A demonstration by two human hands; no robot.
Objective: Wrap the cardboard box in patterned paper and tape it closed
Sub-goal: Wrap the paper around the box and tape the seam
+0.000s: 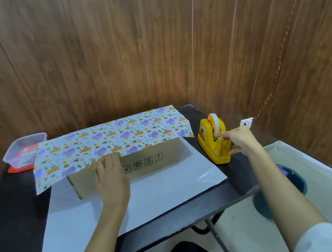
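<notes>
A brown cardboard box [153, 161] lies lengthwise on the white underside of the wrapping paper [154, 196]. The paper's far half, printed with purple and orange figures [110, 141], is folded over the box top. My left hand [110, 177] presses flat on the box's near face and holds the paper's edge down at the top rim. My right hand [242, 140] is at the yellow tape dispenser [212, 140], to the right of the box. Its thumb and forefinger pinch the tape end at the cutter, and its lower fingers rest against the dispenser's base.
The black table [7, 220] ends near my knees and just right of the dispenser. A clear plastic tub [24, 152] on a red lid stands at the back left. Wooden wall panels close the back and right. A white box with a dark round object [289, 184] lies right of the table.
</notes>
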